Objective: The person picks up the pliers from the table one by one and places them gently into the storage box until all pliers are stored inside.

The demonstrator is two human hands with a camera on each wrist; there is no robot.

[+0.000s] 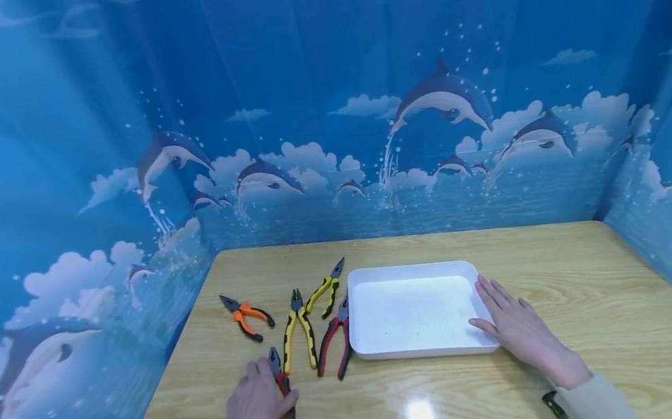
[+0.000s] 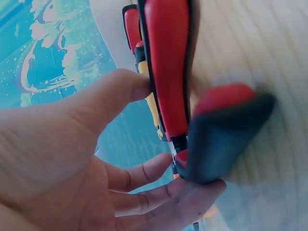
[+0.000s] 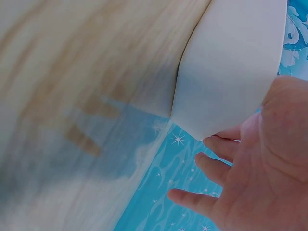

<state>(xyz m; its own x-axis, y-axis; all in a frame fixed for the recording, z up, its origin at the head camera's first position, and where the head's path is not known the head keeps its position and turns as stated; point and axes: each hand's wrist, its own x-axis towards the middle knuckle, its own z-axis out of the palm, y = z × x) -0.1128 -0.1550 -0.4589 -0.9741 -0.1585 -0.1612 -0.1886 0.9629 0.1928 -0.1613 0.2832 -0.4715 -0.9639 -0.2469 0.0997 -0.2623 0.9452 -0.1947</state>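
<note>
At the front left, my left hand (image 1: 252, 406) grips a pair of red-and-black pliers (image 1: 283, 386) lying on the table with the jaws pointing away. In the left wrist view the thumb presses one red handle (image 2: 168, 62) and the fingertips reach the other handle (image 2: 226, 130). My right hand (image 1: 516, 320) rests at the right side of a white rectangular tray (image 1: 425, 352), fingers fairly straight and thumb over the rim. The right wrist view shows those fingers beside the tray's outer wall (image 3: 226, 62).
Left of the tray lie orange-handled pliers (image 1: 242, 313), two yellow-and-black pliers (image 1: 290, 330) (image 1: 326, 289), and another red-and-black pair (image 1: 339, 339) right against the tray's left side. A dolphin-printed blue curtain (image 1: 325, 101) surrounds the wooden table (image 1: 589, 278) at the back and sides.
</note>
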